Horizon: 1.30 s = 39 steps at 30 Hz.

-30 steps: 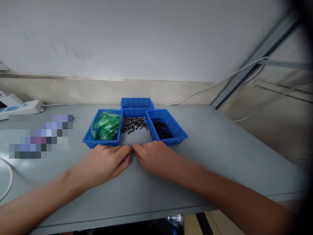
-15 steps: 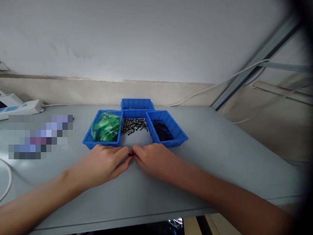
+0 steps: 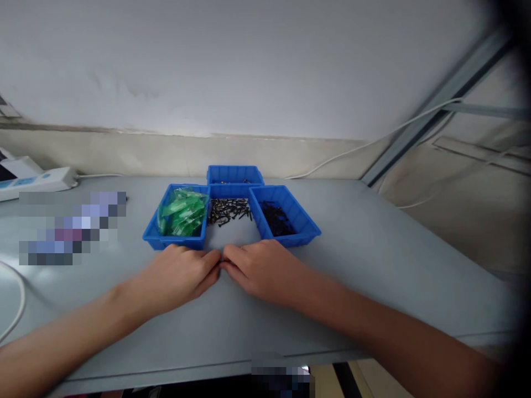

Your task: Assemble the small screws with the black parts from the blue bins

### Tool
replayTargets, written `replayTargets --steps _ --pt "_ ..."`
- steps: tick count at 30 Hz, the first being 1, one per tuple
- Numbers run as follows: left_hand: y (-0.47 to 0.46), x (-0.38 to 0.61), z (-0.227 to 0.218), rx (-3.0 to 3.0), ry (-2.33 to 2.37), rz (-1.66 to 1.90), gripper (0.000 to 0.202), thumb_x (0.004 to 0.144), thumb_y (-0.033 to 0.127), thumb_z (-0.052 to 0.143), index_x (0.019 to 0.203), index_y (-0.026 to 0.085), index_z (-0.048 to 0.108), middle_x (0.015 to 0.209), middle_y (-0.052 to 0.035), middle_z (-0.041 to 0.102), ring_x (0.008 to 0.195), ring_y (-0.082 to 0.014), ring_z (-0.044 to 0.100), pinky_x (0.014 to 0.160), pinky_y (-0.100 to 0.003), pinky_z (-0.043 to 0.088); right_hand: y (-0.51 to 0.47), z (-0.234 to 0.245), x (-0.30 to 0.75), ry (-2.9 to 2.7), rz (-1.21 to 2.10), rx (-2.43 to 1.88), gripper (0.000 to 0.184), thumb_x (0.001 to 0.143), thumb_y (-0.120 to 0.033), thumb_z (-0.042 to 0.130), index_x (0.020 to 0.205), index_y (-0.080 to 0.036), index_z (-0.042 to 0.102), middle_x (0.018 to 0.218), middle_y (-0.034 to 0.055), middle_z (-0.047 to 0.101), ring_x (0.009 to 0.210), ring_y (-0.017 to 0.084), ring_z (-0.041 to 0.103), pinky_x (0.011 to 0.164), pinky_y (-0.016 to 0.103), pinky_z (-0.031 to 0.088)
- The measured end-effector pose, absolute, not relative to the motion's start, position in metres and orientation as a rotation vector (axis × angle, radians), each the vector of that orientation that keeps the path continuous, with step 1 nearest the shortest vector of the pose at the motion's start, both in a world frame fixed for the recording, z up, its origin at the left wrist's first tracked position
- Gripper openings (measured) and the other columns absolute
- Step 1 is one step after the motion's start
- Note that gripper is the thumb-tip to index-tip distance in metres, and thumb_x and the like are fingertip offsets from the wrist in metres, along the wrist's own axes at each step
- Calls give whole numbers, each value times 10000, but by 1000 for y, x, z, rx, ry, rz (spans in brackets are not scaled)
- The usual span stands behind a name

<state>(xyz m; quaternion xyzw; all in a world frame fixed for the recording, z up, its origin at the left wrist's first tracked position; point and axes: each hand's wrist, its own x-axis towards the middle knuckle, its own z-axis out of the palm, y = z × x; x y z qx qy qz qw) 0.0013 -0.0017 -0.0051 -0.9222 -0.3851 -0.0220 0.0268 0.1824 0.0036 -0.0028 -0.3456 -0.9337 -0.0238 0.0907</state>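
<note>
My left hand (image 3: 178, 276) and my right hand (image 3: 265, 271) meet over the grey table, fingertips almost touching. Both are closed in a pinch. A tiny dark piece (image 3: 221, 261) shows between the fingertips, too small to name. Just beyond the hands lies a loose pile of dark and brassy screws (image 3: 230, 210). A blue bin (image 3: 174, 242) on the left holds green plastic bags (image 3: 182, 213). Small black parts (image 3: 276, 218) fill part of the right blue bin (image 3: 301, 221). The back blue bin (image 3: 235, 191) has a few small metallic pieces in it.
A white power strip (image 3: 45, 182) sits at the far left, near a blurred-out object (image 3: 74, 229). One white cable (image 3: 19, 298) loops at the left edge; another (image 3: 332, 160) runs up a metal frame (image 3: 415, 119) on the right. A wall stands behind the table (image 3: 199, 337).
The view has shifted slightly. Both hands stay pinched together at nearly the same spot, and less of the small dark piece shows between the fingertips.
</note>
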Motion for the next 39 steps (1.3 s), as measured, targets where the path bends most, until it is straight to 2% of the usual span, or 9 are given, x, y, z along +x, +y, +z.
replayTargets --steps 15,24,32,39 --pt "0 0 -6 -2854 -1183 -90 236 880 262 347 771 182 541 644 9 605 551 -147 583 461 -257 315 5 -3 183 -2790 -105 -1018 153 864 -215 383 797 -151 505 639 18 611 514 113 510 464 278 185" --pt "-3 0 -1 -2786 -1194 -81 211 858 287 348 764 167 494 568 5 574 513 -144 570 448 -245 313 7 -9 187 -2806 -113 -1000 114 850 -174 396 795 -165 495 646 3 595 497 120 496 454 276 200" --pt "-4 -1 -3 -2817 -1103 -302 234 884 294 314 764 169 472 583 15 548 529 -132 557 468 -244 340 8 -9 187 -2858 -69 -962 123 850 -149 381 862 -158 503 717 20 616 548 128 521 469 276 246" --pt "-4 -2 -2 -2858 -1113 -372 213 883 273 329 823 160 499 644 3 547 579 -123 552 502 -234 378 9 -6 187 -2872 -69 -990 123 840 -134 386 865 -142 506 696 27 611 520 135 527 441 272 254"
